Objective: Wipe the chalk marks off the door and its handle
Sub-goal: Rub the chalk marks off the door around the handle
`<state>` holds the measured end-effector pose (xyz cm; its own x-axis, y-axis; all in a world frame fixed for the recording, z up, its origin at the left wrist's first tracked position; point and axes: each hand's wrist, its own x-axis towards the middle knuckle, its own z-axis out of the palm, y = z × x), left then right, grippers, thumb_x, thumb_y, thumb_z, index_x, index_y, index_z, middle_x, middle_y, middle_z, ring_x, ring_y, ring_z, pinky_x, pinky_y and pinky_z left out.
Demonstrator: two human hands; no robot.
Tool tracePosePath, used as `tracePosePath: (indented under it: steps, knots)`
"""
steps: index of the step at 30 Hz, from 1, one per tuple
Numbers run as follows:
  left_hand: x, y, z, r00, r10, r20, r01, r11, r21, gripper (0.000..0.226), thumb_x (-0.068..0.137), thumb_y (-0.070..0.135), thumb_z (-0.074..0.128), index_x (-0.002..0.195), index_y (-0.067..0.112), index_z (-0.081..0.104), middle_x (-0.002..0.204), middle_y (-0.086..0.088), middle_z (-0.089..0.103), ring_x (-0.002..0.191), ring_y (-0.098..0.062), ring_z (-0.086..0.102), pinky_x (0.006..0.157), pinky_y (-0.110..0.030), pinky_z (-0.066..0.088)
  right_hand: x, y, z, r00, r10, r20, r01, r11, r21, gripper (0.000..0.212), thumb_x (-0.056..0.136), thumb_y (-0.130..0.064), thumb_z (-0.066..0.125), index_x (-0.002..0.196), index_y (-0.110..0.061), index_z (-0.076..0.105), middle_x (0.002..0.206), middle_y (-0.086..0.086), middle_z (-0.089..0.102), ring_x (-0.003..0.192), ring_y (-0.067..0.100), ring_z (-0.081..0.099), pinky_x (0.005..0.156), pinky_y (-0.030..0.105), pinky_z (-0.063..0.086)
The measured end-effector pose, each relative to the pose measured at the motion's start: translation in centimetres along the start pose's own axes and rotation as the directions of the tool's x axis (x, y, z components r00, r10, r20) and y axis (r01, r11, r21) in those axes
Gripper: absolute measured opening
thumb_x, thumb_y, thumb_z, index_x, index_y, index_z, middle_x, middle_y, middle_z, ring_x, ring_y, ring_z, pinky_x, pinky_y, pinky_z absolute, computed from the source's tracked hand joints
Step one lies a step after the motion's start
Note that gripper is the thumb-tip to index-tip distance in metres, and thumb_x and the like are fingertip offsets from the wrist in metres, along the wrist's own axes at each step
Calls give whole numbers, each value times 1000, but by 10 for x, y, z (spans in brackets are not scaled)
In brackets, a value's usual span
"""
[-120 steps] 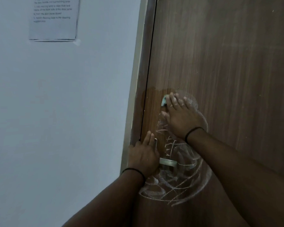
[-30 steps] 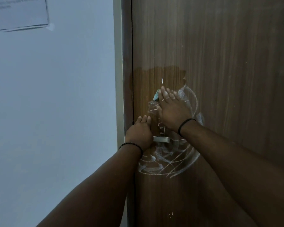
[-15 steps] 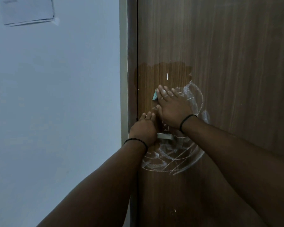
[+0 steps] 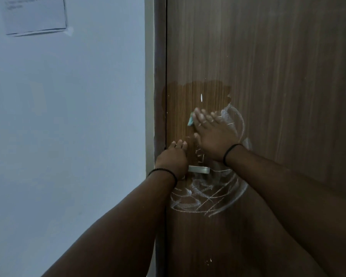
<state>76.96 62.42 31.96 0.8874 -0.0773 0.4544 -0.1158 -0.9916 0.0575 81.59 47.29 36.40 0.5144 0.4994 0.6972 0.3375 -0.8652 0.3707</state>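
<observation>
A brown wooden door [image 4: 278, 76] carries white chalk marks [image 4: 206, 198] scribbled around its metal handle [image 4: 199, 169]. A darker wet patch [image 4: 188, 102] spreads above the handle. My right hand [image 4: 213, 134] lies flat against the door above the handle, pressing a small teal cloth [image 4: 190, 121] that peeks out at the fingertips. My left hand [image 4: 173, 158] rests on the left end of the handle, its fingers pointing up the door near the edge. More chalk curves to the right of my right hand.
The door frame [image 4: 159, 76] runs down the left of the door. A pale wall [image 4: 68, 136] is beside it, with a printed paper sheet [image 4: 34, 15] stuck at the top left.
My right hand with the cloth has kept rubbing the door above the handle, shifting slightly. The wet patch has grown since four seconds ago. My left hand stays on the handle.
</observation>
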Motion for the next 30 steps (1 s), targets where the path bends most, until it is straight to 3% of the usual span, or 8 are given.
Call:
tracePosePath:
  steps: [4,8,10,17,23,28,30]
  knots:
    - [-1,-1,3,1000,6,-22,-6,1000,7,59,103,17,35,157,17,10,165,-3,9,152,-23,9,117,-46,30,-29,-4,14,984,-149,92,152,988,-16,60,104,-38,19,156,-14,3,165,4,1,152,17,2,123,35,-1]
    - [0,-1,3,1000,11,-7,-11,1000,2,61,102,15,37,156,16,9,165,-3,8,152,-23,7,119,-45,28,-6,19,-2,999,19,-26,-20,999,-47,60,103,-37,19,156,-12,6,165,8,4,152,20,5,123,38,2]
    - [0,-1,2,1000,14,-9,-14,1000,4,63,101,14,39,157,17,9,165,-3,7,152,-22,8,119,-45,28,12,12,-10,999,33,-33,-34,999,-35,61,102,-36,21,156,-11,7,165,8,3,152,20,5,124,38,3]
    - [-1,-2,5,999,23,-40,-23,1000,5,59,103,16,34,157,17,9,165,-1,8,152,-21,7,118,-43,29,-32,-1,14,966,-217,138,228,971,-68,63,101,-38,22,157,-14,6,165,5,3,152,18,3,123,36,1]
    - [-1,0,6,999,17,-30,-17,1000,-5,58,103,18,34,157,18,10,165,-2,8,152,-22,8,118,-44,28,-26,13,9,998,-47,32,49,998,-43,61,102,-37,22,156,-12,8,165,7,7,152,20,7,124,38,4]
    - [2,1,3,1000,3,-22,-2,1000,20,61,102,17,39,156,18,11,165,-2,9,152,-23,10,118,-45,29,-39,0,19,984,-123,126,128,991,-32,66,101,-46,22,156,-14,3,165,6,2,152,19,2,124,37,1]
    - [3,2,1,1000,-4,-7,4,999,38,63,101,17,42,156,16,12,165,-4,11,151,-25,12,118,-46,30,-43,19,14,994,-54,94,60,996,-62,69,100,-52,18,156,-15,1,165,6,2,152,20,-1,124,40,1]
